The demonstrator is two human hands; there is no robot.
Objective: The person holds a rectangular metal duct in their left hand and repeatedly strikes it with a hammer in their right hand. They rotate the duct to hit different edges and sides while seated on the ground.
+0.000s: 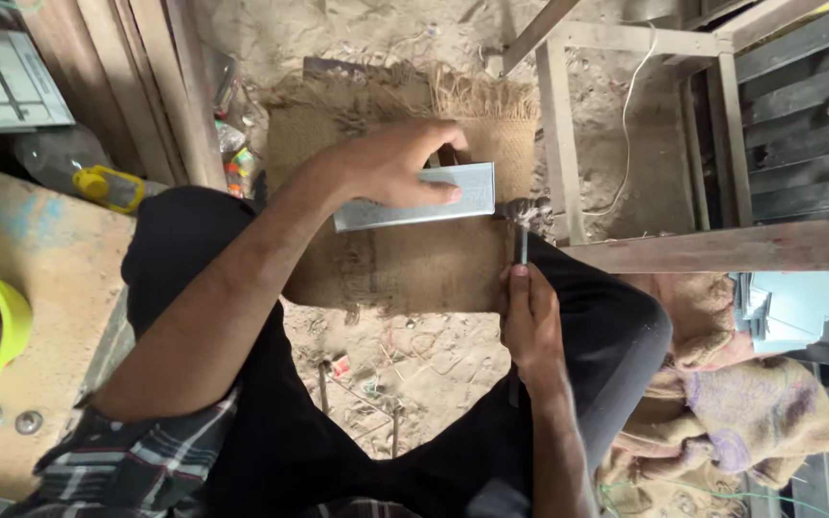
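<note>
Head view looks straight down at a person sitting w/ knees apart over a sandy floor point(414, 360). Left hand point(390, 163) lies flat on a grey metal strip point(414, 197), fingers point(438, 192) spread & pressing down rather than curled round it; the strip rests across a burlap mat point(395, 259) on the floor between the knees. Right hand point(530, 321) is closed around a thin dark tool point(521, 245), prob a chisel or punch, thumb on top, tip up at the strip's right end, touching or just beside it – can't tell which.

Progress, as a judgement: the strip looks whole & flat, no cut, bend or hole visible from here, so work at the right end seems only at the start; the far side under the palm is hidden. A stack of similar pale metal pieces point(784, 307) lies at right by a wooden frame point(645, 144), can't tell if finished or waiting.

Containers: a lime-green plastic tub point(13, 326) stands on the bench point(40, 288) at left, only partly in frame, holding brownish & orange bits, too cropped to identify. Two small round metal washers point(7, 419) lie loose on the bench beside it. A clear bottle w/ yellow cap point(98, 182) lies behind the bench; contents unclear. Crumpled sacks point(750, 412) are heaped lower right
</note>
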